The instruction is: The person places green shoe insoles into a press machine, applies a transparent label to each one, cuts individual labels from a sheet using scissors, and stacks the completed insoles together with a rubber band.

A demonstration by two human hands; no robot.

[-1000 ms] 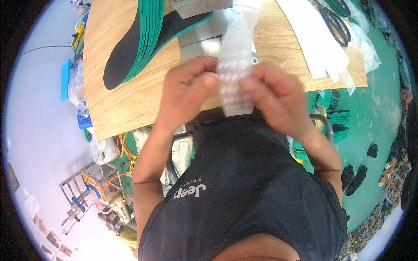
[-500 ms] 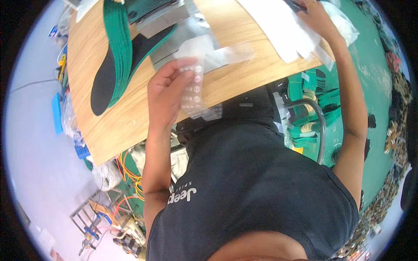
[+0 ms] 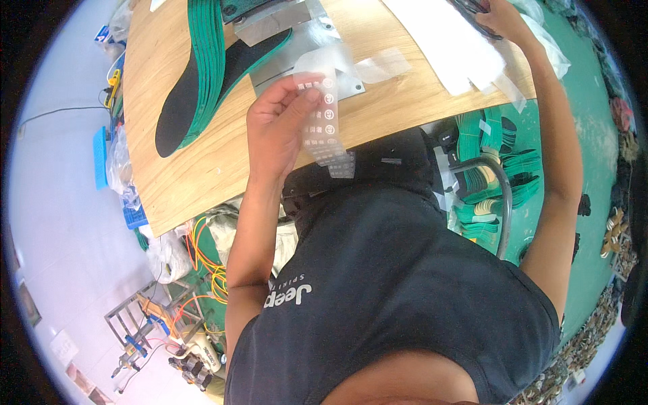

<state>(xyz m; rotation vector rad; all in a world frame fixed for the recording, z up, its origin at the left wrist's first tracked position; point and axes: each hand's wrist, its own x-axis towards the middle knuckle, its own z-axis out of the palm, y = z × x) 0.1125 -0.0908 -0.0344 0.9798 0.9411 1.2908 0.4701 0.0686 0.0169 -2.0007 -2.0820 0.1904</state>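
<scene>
My left hand (image 3: 282, 118) pinches a translucent label strip (image 3: 329, 113) with rows of small white prints between thumb and fingers. Its lower end hangs past the table's front edge, in front of my dark clothing. At the far right, my right hand (image 3: 505, 20) is closed around what look like black-handled scissors (image 3: 484, 25), partly cut off by the picture's edge. Left of the strip, a stack of green-edged insoles (image 3: 206, 74) lies on one black insole (image 3: 177, 111). Behind the strip stands a metal press (image 3: 280, 23) over a metal plate (image 3: 317, 50).
White sheets (image 3: 452, 50) lie on the wooden table (image 3: 202, 192) at the right, with clear film pieces (image 3: 385, 65) nearby. Bundled green insoles (image 3: 482, 172) sit below the table's right side, beside a curved metal tube (image 3: 503, 196). Orange and yellow hoses (image 3: 209, 270) run at lower left.
The whole view has shifted, so the table and both hands appear farther right and slightly higher. The strip stays in my left hand and now shows more sharply.
</scene>
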